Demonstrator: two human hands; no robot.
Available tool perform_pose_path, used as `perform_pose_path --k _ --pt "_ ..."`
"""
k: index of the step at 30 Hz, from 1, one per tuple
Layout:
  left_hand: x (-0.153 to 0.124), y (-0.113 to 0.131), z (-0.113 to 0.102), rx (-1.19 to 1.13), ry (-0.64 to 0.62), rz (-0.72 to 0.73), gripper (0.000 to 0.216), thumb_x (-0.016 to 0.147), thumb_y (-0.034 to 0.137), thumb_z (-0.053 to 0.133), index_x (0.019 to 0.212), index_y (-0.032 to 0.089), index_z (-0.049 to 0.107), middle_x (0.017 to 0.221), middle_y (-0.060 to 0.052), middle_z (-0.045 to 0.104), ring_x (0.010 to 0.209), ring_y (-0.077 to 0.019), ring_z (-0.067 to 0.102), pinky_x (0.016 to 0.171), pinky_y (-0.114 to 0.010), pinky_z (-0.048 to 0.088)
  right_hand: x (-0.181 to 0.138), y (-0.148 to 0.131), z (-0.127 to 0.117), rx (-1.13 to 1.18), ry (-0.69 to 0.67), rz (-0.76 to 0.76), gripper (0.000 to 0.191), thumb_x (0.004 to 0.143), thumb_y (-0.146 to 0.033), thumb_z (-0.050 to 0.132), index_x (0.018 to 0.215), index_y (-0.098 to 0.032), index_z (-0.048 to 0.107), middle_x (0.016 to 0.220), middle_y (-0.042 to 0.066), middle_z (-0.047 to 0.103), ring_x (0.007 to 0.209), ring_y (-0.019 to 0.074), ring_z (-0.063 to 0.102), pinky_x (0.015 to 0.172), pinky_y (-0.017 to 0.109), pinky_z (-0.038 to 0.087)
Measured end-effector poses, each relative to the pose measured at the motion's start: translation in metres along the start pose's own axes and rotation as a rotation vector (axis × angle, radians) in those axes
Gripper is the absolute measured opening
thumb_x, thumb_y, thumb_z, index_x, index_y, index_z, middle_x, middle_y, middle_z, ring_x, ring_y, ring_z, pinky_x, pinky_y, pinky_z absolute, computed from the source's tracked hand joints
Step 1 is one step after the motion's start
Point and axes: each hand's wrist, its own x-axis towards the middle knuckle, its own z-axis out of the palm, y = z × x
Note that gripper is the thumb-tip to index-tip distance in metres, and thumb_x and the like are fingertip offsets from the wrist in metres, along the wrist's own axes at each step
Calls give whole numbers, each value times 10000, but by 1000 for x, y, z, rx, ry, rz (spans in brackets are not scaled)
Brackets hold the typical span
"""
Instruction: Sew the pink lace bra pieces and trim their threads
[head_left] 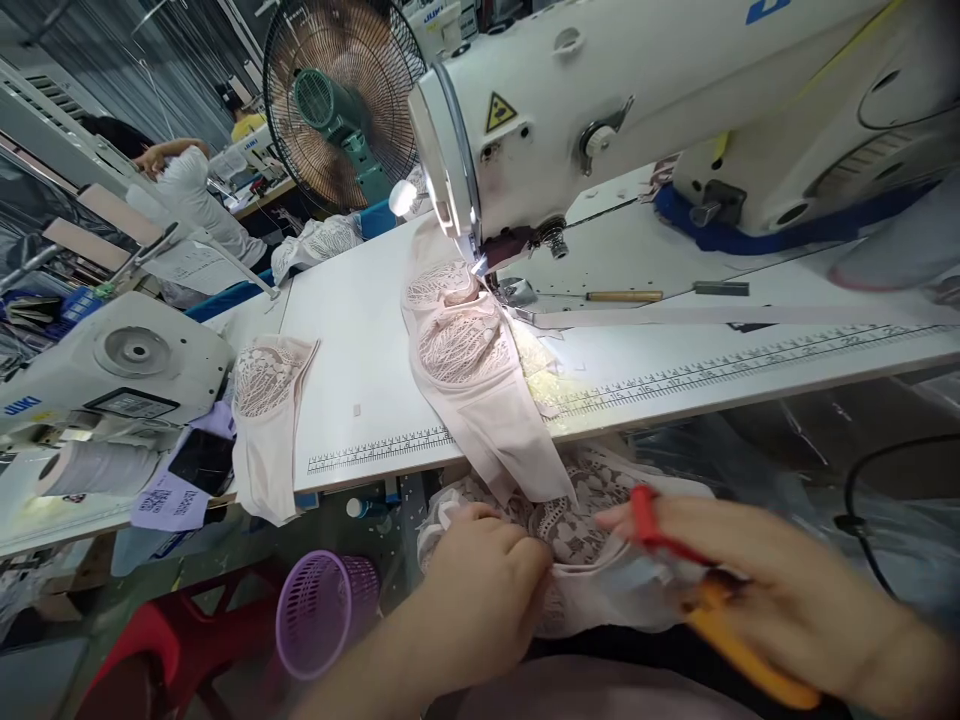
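My left hand (487, 585) is closed on the edge of a pale pink lace bra (592, 500) gathered in my lap below the table edge. My right hand (780, 590), blurred by motion, is wrapped round scissors (739, 635) with an orange handle; a red loop (652, 520) is around one finger. The blades are too smeared to make out. Just above my hands, another pale pink bra piece (469, 345) lies under the needle of the sewing machine (525, 130), its lower part hanging over the table edge.
A light strip (712, 316) runs along the table (360, 350) from the right. Another bra piece (266, 430) hangs over the edge at left, near a second machine (142, 350). A purple basket (326, 615) and red stool (172, 630) stand below. A fan (341, 100) and a co-worker (195, 195) are behind.
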Motion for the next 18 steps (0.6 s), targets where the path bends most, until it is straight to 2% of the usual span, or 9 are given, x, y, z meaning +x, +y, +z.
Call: perform_pose_path --k 1,3,5,9,13,18 --pt "1 1 1 12 -16 17 130 854 197 474 752 172 551 669 -27 613 613 -160 554 750 -344 436 8 -10 11 3 -115 -98 87 797 -188 541 831 -247 595 829 42 644 789 239 622 717 315 499" --pt "2 1 3 30 -31 46 138 830 220 497 703 173 522 634 -19 593 579 -152 537 739 -344 433 22 -23 28 19 -148 -164 135 780 -115 467 714 -227 503 705 14 574 635 178 539 589 266 441" --pt "-1 1 2 44 -40 54 122 819 203 495 705 172 525 649 -26 602 599 -158 548 763 -355 434 29 -29 37 45 -162 -133 152 749 -87 439 682 -224 446 674 0 536 586 157 484 531 251 392" --pt "-7 -2 -4 53 -49 34 122 847 148 460 806 181 570 743 -32 643 696 -177 592 898 -401 415 31 -24 38 73 -231 -48 141 723 -99 494 705 -227 438 707 -1 560 595 159 496 514 247 385" --pt "-8 -6 -10 25 -43 75 157 872 158 438 863 172 594 757 -37 658 699 -184 602 968 -452 392 30 -18 37 66 -260 -21 186 753 -127 498 659 -234 378 662 -12 531 558 151 451 500 254 364" --pt "-16 -19 -20 136 -85 -3 221 921 179 407 880 182 624 761 -29 654 749 -195 608 1072 -581 289 27 -10 36 94 -240 36 140 798 -209 526 686 -238 447 678 -1 560 591 171 483 531 276 422"
